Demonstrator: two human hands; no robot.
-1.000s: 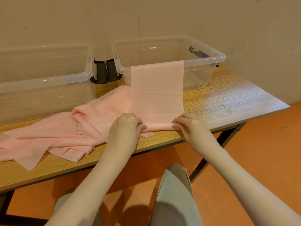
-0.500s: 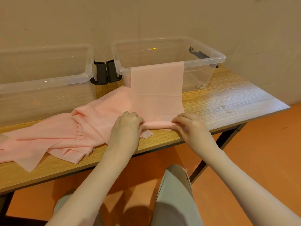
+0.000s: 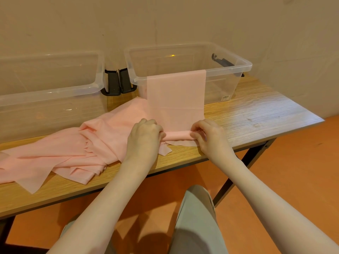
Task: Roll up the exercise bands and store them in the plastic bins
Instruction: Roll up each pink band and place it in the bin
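A pale pink exercise band (image 3: 176, 94) lies flat on the wooden table, its far end draped over the front rim of the right clear plastic bin (image 3: 244, 66). Its near end is wound into a small roll (image 3: 177, 135). My left hand (image 3: 144, 136) grips the roll's left end with curled fingers. My right hand (image 3: 208, 135) pinches the right end. A heap of several more pink bands (image 3: 73, 151) lies to the left on the table.
A second clear bin (image 3: 55, 92) stands at the back left, black latches (image 3: 118, 82) between the two bins. The table (image 3: 256, 114) ends at right; its front edge runs just below my hands. Wall behind, orange floor below.
The roll at the band's near end has grown and moved a little toward the bin. Both hands have shifted forward with it, still holding its ends.
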